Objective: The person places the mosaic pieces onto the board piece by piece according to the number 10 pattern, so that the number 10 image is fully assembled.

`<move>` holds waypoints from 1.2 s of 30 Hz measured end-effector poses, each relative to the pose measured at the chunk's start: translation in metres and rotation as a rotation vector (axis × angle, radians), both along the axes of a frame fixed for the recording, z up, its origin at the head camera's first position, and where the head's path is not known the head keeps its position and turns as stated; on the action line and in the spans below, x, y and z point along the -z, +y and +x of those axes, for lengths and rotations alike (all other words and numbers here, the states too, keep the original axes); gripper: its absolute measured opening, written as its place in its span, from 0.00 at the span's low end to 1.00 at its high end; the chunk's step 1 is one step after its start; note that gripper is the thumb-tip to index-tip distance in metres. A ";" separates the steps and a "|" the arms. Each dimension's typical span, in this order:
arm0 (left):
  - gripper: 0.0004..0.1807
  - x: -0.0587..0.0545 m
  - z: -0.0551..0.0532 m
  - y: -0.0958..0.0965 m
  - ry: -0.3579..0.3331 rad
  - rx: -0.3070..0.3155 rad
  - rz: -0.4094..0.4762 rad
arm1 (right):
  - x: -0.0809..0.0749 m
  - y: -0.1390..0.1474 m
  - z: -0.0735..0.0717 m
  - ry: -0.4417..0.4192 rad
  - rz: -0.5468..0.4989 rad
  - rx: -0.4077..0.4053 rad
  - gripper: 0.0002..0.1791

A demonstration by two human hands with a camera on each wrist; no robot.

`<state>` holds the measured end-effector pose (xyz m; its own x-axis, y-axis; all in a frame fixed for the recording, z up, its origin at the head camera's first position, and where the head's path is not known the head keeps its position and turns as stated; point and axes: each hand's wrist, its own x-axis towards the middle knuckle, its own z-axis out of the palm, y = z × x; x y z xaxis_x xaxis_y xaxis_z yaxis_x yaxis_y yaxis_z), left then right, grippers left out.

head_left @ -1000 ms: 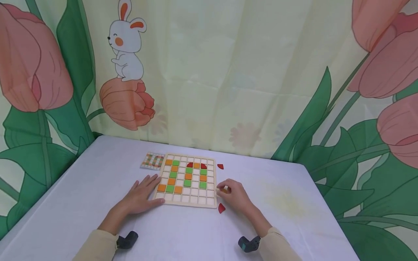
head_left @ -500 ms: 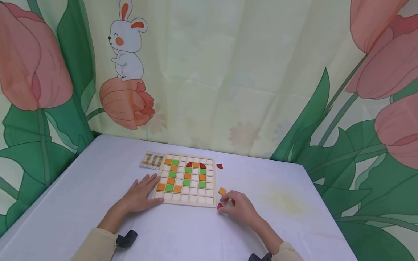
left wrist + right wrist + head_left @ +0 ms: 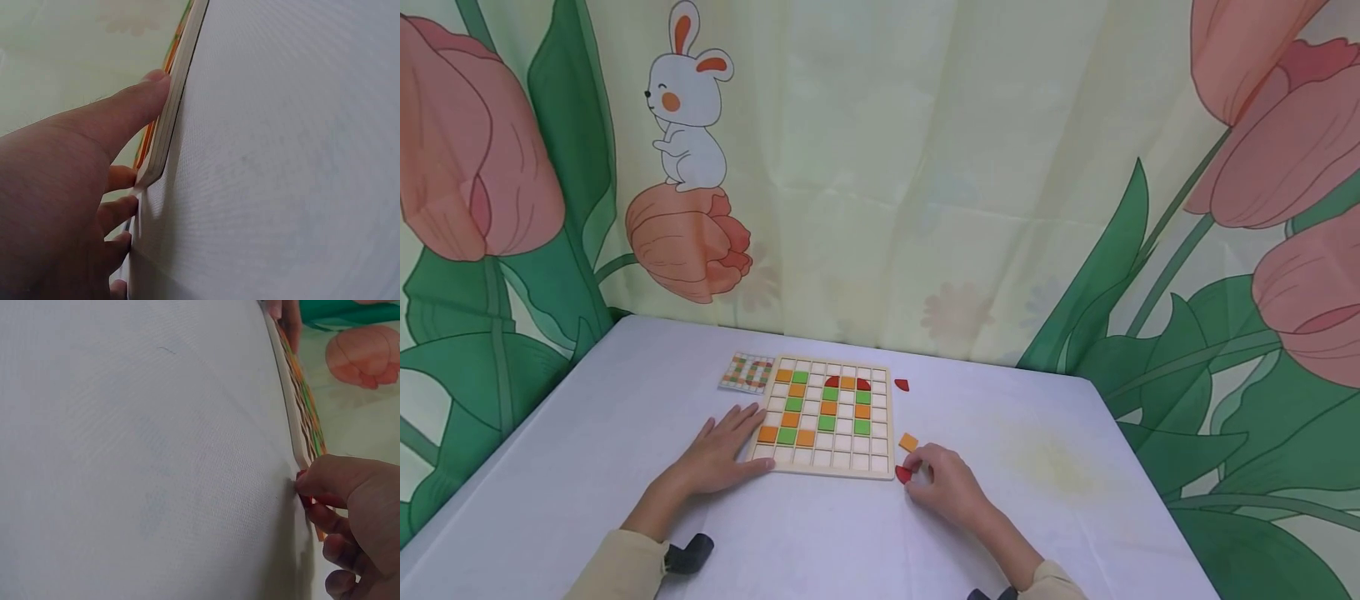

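Observation:
A square wooden grid board [image 3: 842, 460] lies on the table, with orange and green square tiles and two red quarter-round tiles set in its cells. My left hand [image 3: 718, 454] rests at the board's left side, fingers spread, its thumb [image 3: 147, 94] touching the near edge. At the near right corner, my right hand [image 3: 951, 483] pinches a red quarter-round tile [image 3: 304, 490] between thumb and finger, low at the tabletop. Just beyond that hand lies a loose orange square tile [image 3: 908, 442], turned cornerwise.
Another red quarter-round tile [image 3: 902, 385] lies off the board's far right corner. A small pattern card [image 3: 747, 372] sits beside the far left corner. Behind the white-covered table [image 3: 820, 542] hangs a curtain [image 3: 865, 167] printed with tulips and a rabbit.
My right hand has left the orange tile on the table, moved toward me and taken hold of the red quarter-round tile. The left hand has stayed in place.

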<state>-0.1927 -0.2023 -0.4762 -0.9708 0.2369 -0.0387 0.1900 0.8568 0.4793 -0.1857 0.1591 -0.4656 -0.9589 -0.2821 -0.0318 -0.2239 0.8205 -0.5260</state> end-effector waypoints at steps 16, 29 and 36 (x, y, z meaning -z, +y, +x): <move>0.48 0.005 0.000 -0.002 -0.020 -0.003 0.013 | -0.002 -0.024 -0.012 0.090 -0.087 -0.059 0.08; 0.49 0.002 -0.002 0.000 -0.015 -0.006 -0.001 | 0.003 -0.067 -0.021 0.062 -0.147 -0.135 0.10; 0.48 0.001 -0.001 0.001 -0.010 -0.007 -0.006 | 0.005 -0.082 -0.025 0.059 -0.157 -0.122 0.08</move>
